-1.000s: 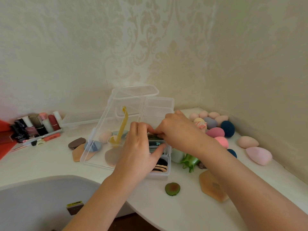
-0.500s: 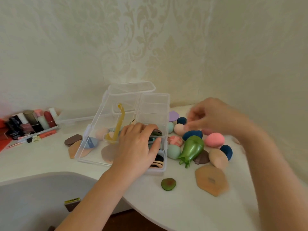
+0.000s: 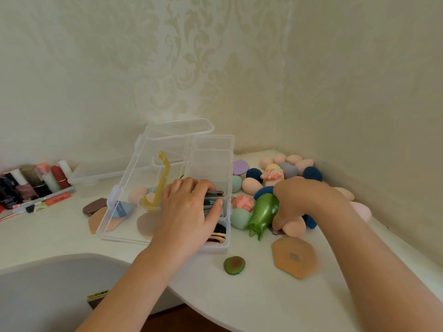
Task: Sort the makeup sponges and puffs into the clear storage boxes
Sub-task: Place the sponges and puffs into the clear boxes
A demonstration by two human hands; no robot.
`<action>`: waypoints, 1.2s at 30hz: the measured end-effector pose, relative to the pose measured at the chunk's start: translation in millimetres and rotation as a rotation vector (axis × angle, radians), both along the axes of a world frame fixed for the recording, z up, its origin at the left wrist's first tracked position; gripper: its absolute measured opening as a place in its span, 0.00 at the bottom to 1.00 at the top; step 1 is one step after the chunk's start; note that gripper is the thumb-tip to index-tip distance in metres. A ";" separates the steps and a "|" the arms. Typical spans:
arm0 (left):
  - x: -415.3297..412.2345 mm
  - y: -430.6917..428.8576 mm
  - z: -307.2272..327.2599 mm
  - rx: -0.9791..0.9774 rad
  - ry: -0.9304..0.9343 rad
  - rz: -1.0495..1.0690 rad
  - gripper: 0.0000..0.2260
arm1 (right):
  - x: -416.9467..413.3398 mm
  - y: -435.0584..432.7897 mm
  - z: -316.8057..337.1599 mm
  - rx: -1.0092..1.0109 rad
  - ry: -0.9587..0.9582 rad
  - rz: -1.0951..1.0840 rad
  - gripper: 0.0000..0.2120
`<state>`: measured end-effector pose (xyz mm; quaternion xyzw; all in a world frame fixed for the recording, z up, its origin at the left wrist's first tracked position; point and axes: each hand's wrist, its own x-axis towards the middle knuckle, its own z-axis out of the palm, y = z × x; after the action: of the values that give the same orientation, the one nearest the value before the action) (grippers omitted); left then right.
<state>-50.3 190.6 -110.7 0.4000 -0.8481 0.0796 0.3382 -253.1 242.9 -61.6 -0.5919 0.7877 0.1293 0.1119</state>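
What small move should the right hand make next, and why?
Probably lift the peach sponge: the right hand is curled over it, and the clear compartment box has empty far compartments, while the left hand presses down the flat puffs.

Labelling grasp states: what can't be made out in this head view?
- Right hand: its own back hides the fingertips; whether it grips the peach sponge is unclear.
- Puffs under left hand in the divided box: count hidden.
- Bottles, left edge: labels too small, partly cut off.
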 end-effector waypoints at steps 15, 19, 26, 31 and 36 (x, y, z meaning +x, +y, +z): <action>0.6 1.0 -1.2 -0.018 -0.003 0.023 0.18 | 4.7 -6.0 0.7 0.047 0.005 -0.089 0.12; -0.1 0.9 -1.4 -0.027 0.006 0.027 0.18 | -6.5 -13.1 -4.2 -0.018 -0.020 -0.132 0.08; 0.3 0.5 -2.2 -0.042 0.014 0.025 0.17 | -20.0 -21.8 -1.3 -0.382 -0.078 -0.184 0.06; 0.4 1.3 -1.9 -0.045 0.008 0.026 0.17 | -21.6 -19.0 4.3 -0.579 -0.216 -0.207 0.03; 0.3 2.4 -1.2 -0.029 0.019 0.022 0.17 | -20.0 -20.0 7.2 -0.889 -0.362 -0.145 0.04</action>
<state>-50.0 192.9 -111.9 0.4048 -0.8393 0.0920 0.3511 -273.1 222.9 -54.4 -0.5388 0.7738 -0.3331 -0.0080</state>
